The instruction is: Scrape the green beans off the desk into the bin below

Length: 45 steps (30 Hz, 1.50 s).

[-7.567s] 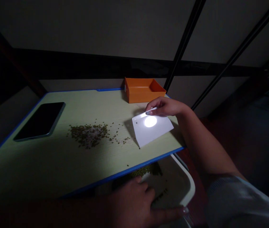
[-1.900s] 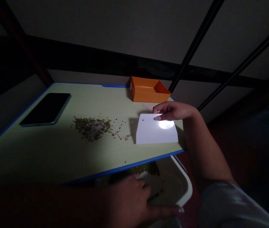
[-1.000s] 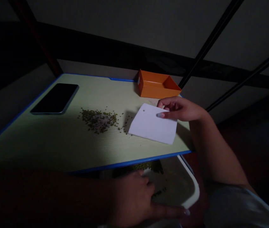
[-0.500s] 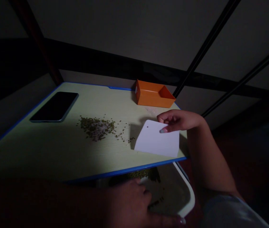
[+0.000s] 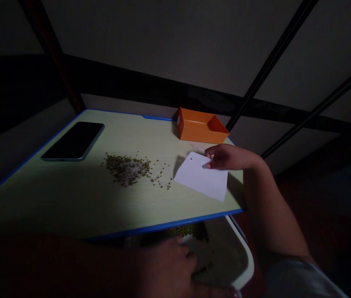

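My right hand (image 5: 223,157) pinches the upper edge of a white flat scraper (image 5: 203,178) with a small hole in its corner. The scraper is tilted, its lower edge at the tabletop, right of a loose pile of green beans and whitish grains (image 5: 127,169). Several stray beans lie between pile and scraper. Below the table's front edge, my left hand (image 5: 172,265) is at a white-rimmed bin (image 5: 248,265); its fingers reach inside and the thumb lies along the near rim. Dim light partly hides this grip. Green beans (image 5: 184,230) show inside the bin.
An orange open box (image 5: 203,133) stands at the table's back right, with a pale powdery patch before it. A dark-screened phone (image 5: 74,140) lies at the left. The pale tabletop (image 5: 70,194) has a blue edge. A panelled wall (image 5: 163,49) rises behind.
My right hand has shifted the scraper slightly left and turned it, so its lower edge slopes down to the right. The left hand stays at the bin. The view has tilted a little.
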Each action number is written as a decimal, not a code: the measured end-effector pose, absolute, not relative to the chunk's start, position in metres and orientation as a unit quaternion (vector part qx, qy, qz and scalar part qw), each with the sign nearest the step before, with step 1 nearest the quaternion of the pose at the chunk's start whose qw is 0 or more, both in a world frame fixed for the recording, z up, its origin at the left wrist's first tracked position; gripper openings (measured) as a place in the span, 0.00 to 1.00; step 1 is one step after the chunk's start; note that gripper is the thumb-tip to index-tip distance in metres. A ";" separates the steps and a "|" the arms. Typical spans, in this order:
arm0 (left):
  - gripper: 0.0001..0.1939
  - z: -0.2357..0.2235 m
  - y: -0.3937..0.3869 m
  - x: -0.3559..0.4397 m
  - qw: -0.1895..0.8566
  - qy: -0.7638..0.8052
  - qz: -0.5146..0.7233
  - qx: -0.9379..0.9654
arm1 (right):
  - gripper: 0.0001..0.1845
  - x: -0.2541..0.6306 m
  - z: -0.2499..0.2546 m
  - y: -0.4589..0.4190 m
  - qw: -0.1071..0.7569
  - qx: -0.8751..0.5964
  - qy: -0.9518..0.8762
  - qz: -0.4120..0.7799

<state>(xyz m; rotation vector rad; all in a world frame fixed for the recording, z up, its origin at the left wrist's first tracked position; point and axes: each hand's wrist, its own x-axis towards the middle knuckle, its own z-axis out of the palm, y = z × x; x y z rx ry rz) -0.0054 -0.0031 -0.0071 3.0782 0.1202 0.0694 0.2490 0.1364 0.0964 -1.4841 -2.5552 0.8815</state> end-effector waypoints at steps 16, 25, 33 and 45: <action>0.29 -0.001 -0.002 -0.004 -0.002 0.030 0.011 0.999 | 0.21 0.286 0.095 0.150 0.305 -0.501 -0.706 0.397; 0.06 -0.032 0.000 -0.003 0.021 0.051 0.001 0.998 | 0.19 0.265 0.089 0.154 0.130 -0.509 -0.746 0.409; 0.05 -0.059 -0.002 -0.004 0.022 0.083 0.027 0.996 | 0.13 0.252 0.080 0.159 0.141 -0.546 -0.758 0.328; 0.09 -0.091 0.015 -0.001 0.037 0.061 0.017 0.997 | 0.06 0.273 0.080 0.177 0.192 -0.658 -0.713 0.149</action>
